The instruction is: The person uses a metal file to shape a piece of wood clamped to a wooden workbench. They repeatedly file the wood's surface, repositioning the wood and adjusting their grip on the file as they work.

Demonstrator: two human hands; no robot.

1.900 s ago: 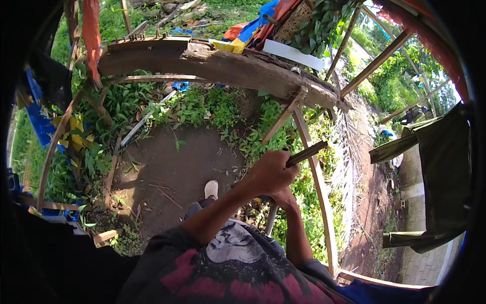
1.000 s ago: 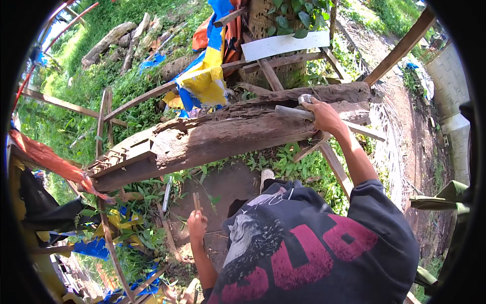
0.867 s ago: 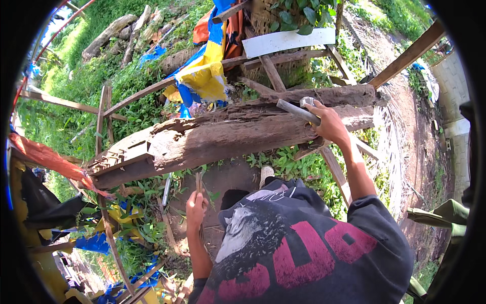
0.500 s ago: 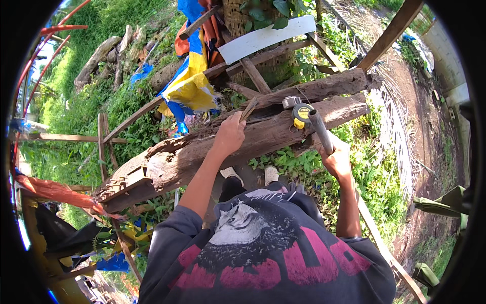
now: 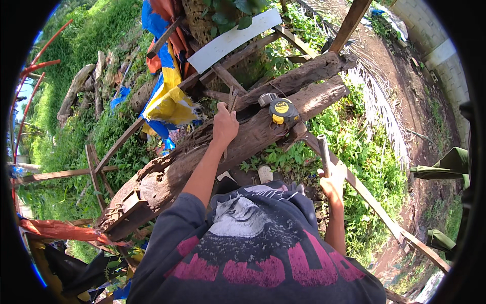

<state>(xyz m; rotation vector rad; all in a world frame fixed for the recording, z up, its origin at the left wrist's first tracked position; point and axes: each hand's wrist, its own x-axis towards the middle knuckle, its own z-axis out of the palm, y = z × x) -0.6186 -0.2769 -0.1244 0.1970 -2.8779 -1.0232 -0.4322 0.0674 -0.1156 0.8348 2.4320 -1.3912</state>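
Note:
My left hand is closed around a few thin, rusty-brown rods, whose ends stick out above the fist; one end shows below it. It is over a weathered log. A grey, pipe-like bar is gripped in my right hand, its upper end raised, right of the log's near side. On the log between the hands sit a black and yellow tape measure and, just behind it, a small silver case. A metal bracket-like piece lies at the log's left end.
A long wooden beam slants down on the right. Behind the log, a white board rests on wooden bars near a tree trunk. Yellow and blue sheeting hangs on the left. My shoes are below the log.
The view has shifted, so the log appears farther left. My left hand has turned the rods more upright. My right hand has drawn the bar back toward me, away from the tape measure.

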